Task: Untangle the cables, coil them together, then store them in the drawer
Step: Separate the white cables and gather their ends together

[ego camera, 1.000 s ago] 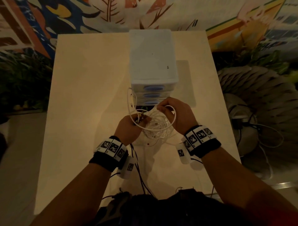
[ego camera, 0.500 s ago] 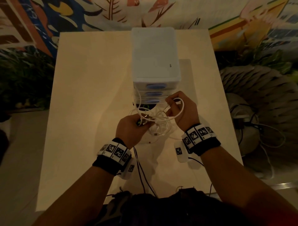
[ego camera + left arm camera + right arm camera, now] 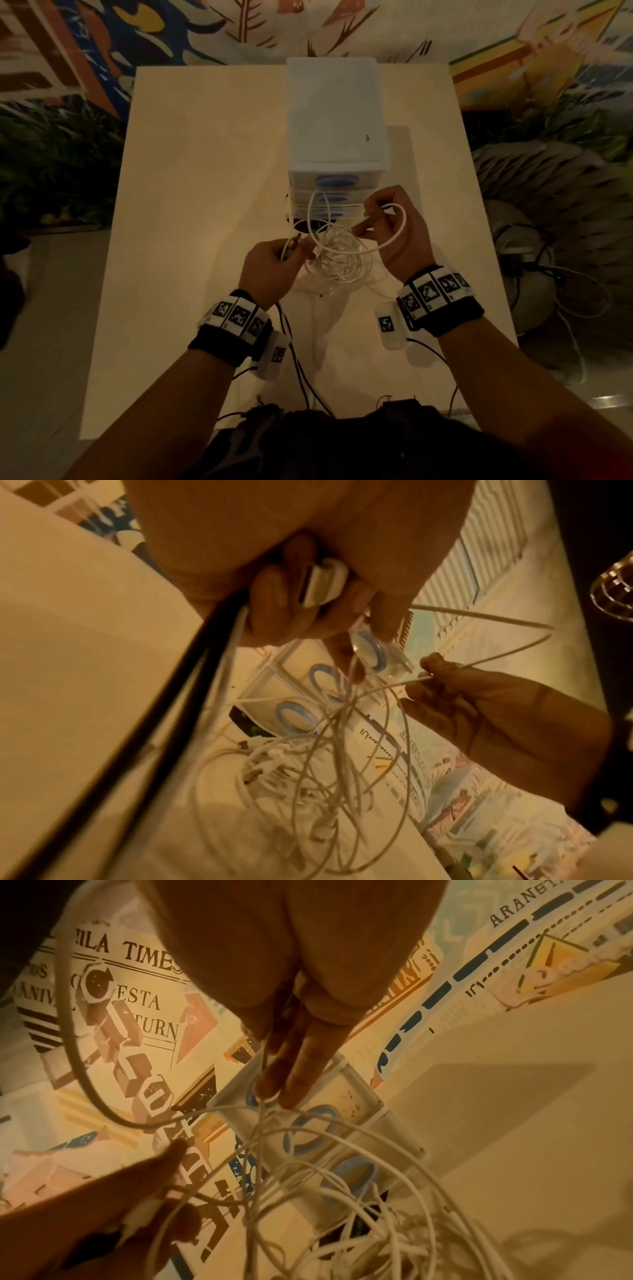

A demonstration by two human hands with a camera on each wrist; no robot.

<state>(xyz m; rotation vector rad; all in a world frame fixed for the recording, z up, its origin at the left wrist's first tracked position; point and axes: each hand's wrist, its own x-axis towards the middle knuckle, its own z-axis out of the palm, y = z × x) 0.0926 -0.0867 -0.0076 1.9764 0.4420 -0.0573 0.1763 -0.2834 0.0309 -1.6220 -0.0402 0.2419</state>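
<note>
A tangle of thin white cables (image 3: 337,262) hangs between my hands above the pale table (image 3: 191,212), just in front of a small white drawer unit (image 3: 337,137) with blue oval handles, all drawers closed. My left hand (image 3: 274,260) grips cable ends and a white plug (image 3: 322,587). My right hand (image 3: 394,229) pinches a white strand, and a thicker white loop (image 3: 399,233) arcs over its back. The cable bundle (image 3: 308,791) lies partly on the table in the left wrist view. The same strands (image 3: 342,1191) cross the drawer fronts (image 3: 315,1137) in the right wrist view.
Black leads (image 3: 301,370) run from my wrist cameras back toward my body. A patterned mural wall (image 3: 205,31) stands behind the table. To the right, on the floor, sit a grey ribbed object (image 3: 555,192) and loose dark and white wires (image 3: 561,291).
Both hands have risen and moved forward toward the drawer unit. My right hand has drawn its strand up and right, widening the loop over its back. The tangle hangs looser.
</note>
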